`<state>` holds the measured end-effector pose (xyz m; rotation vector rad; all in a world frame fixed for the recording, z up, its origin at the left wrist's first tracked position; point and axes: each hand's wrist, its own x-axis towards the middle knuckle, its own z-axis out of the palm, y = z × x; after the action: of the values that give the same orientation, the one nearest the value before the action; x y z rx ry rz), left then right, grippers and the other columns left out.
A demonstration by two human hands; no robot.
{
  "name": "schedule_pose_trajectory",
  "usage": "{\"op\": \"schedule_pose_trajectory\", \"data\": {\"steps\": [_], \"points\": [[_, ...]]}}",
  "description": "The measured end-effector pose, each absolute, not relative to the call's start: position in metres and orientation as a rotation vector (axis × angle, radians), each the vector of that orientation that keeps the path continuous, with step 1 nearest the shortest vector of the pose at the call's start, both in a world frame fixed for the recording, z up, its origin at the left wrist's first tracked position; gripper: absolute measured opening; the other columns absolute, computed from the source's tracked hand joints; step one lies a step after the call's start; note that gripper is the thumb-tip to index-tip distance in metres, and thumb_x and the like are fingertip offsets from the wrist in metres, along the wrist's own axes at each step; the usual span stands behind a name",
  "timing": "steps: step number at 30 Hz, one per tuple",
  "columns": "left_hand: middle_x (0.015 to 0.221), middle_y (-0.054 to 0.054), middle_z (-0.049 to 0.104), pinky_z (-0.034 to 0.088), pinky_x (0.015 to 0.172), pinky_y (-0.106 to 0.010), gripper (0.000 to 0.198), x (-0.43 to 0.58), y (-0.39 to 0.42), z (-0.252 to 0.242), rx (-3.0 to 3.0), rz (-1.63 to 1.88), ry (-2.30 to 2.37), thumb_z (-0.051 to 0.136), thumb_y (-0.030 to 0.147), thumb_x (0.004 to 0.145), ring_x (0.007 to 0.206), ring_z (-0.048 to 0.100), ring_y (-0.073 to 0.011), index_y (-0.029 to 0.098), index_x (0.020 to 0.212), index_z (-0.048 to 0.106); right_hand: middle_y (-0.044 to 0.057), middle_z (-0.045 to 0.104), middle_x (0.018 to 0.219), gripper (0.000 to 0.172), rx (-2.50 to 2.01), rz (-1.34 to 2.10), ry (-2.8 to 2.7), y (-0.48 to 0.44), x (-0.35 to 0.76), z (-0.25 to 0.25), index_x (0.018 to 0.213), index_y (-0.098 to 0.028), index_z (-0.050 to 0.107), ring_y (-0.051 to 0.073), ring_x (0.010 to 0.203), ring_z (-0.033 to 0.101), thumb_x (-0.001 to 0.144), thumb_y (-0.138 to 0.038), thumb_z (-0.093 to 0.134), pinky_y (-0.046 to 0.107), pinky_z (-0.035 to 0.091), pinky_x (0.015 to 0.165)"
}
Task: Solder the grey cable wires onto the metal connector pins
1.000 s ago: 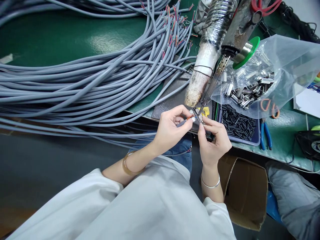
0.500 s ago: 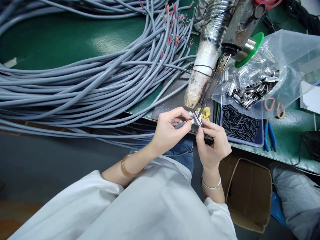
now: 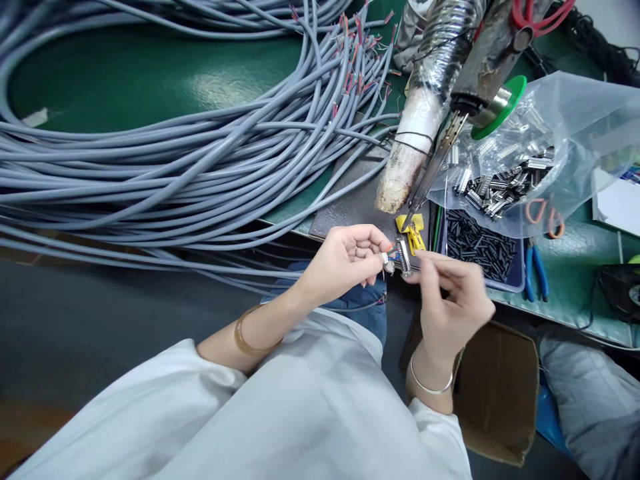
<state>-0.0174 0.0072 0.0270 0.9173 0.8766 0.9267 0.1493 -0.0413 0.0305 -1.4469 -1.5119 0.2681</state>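
Observation:
My left hand point(image 3: 345, 261) is closed in a pinch on the stripped end of a grey cable, its thin coloured wires showing at the fingertips. My right hand point(image 3: 453, 300) is closed on a small metal connector point(image 3: 403, 255) held against those wires, just below a yellow clamp point(image 3: 412, 231) at the bench edge. A long soldering tip point(image 3: 434, 167) slants down from a foil-wrapped duct point(image 3: 417, 120) toward the clamp. Both wrists wear bangles.
A big bundle of grey cables point(image 3: 150, 167) covers the green bench point(image 3: 125, 80) at left. At right lie a plastic bag of connectors point(image 3: 505, 173), a tray of black tubes point(image 3: 475, 243), blue pliers point(image 3: 535, 267) and a solder spool point(image 3: 497, 100). A cardboard box point(image 3: 495, 393) stands below.
Both hands have drawn back from the clamp toward my body with the connector and wires. My right hand has shifted right and down; the connector has turned more upright.

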Motion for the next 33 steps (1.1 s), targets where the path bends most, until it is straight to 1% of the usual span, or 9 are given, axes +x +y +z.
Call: {"op": "schedule_pose_trajectory", "data": {"steps": [2, 4, 7, 11, 15, 21, 23, 28, 33], "points": [[0.059, 0.002, 0.065, 0.046, 0.043, -0.014, 0.009, -0.017, 0.005, 0.029, 0.91, 0.932, 0.872, 0.069, 0.012, 0.071, 0.044, 0.056, -0.006, 0.014, 0.078, 0.065, -0.002, 0.075, 0.077, 0.008, -1.448, 0.101, -1.435, -0.045, 0.15, 0.034, 0.101, -0.022, 0.069, 0.01, 0.051, 0.066, 0.093, -0.02, 0.068, 0.021, 0.052, 0.047], [0.064, 0.001, 0.068, 0.049, 0.046, -0.015, 0.008, -0.016, 0.003, 0.029, 0.907, 0.95, 0.866, 0.07, 0.011, 0.071, 0.047, 0.058, -0.0058, 0.013, 0.078, 0.066, -0.003, 0.072, 0.07, 0.013, -1.471, 0.048, -1.49, -0.047, 0.149, 0.036, 0.105, -0.024, 0.072, 0.009, 0.045, 0.06, 0.095, -0.022, 0.064, 0.022, 0.044, 0.043], [0.069, 0.001, 0.069, 0.05, 0.047, -0.014, 0.009, -0.015, 0.001, 0.028, 0.912, 0.979, 0.845, 0.072, 0.011, 0.071, 0.049, 0.059, -0.0054, 0.013, 0.08, 0.068, -0.002, 0.076, 0.081, 0.023, -1.451, 0.058, -1.736, -0.045, 0.147, 0.035, 0.115, -0.028, 0.074, 0.007, 0.048, 0.057, 0.096, -0.023, 0.062, 0.023, 0.044, 0.048], [0.064, 0.002, 0.065, 0.046, 0.043, -0.014, 0.01, -0.015, 0.0, 0.023, 0.902, 0.975, 0.852, 0.072, 0.013, 0.072, 0.046, 0.056, -0.0052, 0.013, 0.082, 0.068, -0.005, 0.066, 0.066, 0.033, -1.36, -0.149, -1.98, -0.042, 0.148, 0.027, 0.126, -0.026, 0.07, 0.007, 0.05, 0.05, 0.094, -0.018, 0.066, 0.024, 0.04, 0.055], [0.062, 0.002, 0.065, 0.047, 0.042, -0.015, 0.015, -0.016, 0.0, 0.018, 0.932, 0.941, 0.855, 0.072, 0.016, 0.075, 0.046, 0.056, -0.0068, 0.012, 0.089, 0.071, -0.006, 0.055, 0.058, 0.033, -1.334, -0.452, -2.113, -0.042, 0.153, 0.023, 0.127, -0.023, 0.069, 0.009, 0.05, 0.041, 0.094, -0.022, 0.067, 0.029, 0.033, 0.055], [0.061, 0.001, 0.065, 0.051, 0.045, -0.016, 0.016, -0.017, 0.001, 0.015, 0.963, 0.946, 0.839, 0.072, 0.018, 0.079, 0.048, 0.057, -0.0074, 0.011, 0.093, 0.071, -0.006, 0.053, 0.056, 0.033, -1.284, -0.586, -2.225, -0.041, 0.157, 0.027, 0.127, -0.019, 0.069, 0.009, 0.048, 0.036, 0.094, -0.021, 0.068, 0.031, 0.029, 0.053], [0.062, 0.001, 0.065, 0.051, 0.044, -0.017, 0.015, -0.017, 0.0, 0.015, 0.944, 0.956, 0.842, 0.073, 0.018, 0.077, 0.047, 0.058, -0.0075, 0.012, 0.09, 0.069, -0.006, 0.056, 0.057, 0.031, -1.315, -0.473, -2.182, -0.04, 0.157, 0.025, 0.126, -0.021, 0.07, 0.008, 0.048, 0.041, 0.095, -0.021, 0.066, 0.029, 0.031, 0.052], [0.065, 0.002, 0.065, 0.052, 0.046, -0.017, 0.016, -0.017, -0.002, 0.016, 0.91, 0.993, 0.852, 0.074, 0.019, 0.078, 0.049, 0.062, -0.0088, 0.014, 0.088, 0.062, -0.001, 0.074, 0.076, 0.027, -1.428, 0.213, -1.877, -0.042, 0.155, 0.023, 0.121, -0.025, 0.073, 0.008, 0.054, 0.059, 0.099, -0.024, 0.058, 0.022, 0.046, 0.054], [0.064, 0.001, 0.065, 0.054, 0.049, -0.017, 0.016, -0.018, -0.005, 0.016, 0.925, 1.002, 0.854, 0.074, 0.019, 0.079, 0.051, 0.065, -0.0095, 0.015, 0.087, 0.061, -0.002, 0.07, 0.066, 0.027, -1.474, 0.578, -1.666, -0.041, 0.153, 0.025, 0.118, -0.022, 0.076, 0.007, 0.045, 0.054, 0.098, -0.03, 0.059, 0.02, 0.043, 0.043]]}}
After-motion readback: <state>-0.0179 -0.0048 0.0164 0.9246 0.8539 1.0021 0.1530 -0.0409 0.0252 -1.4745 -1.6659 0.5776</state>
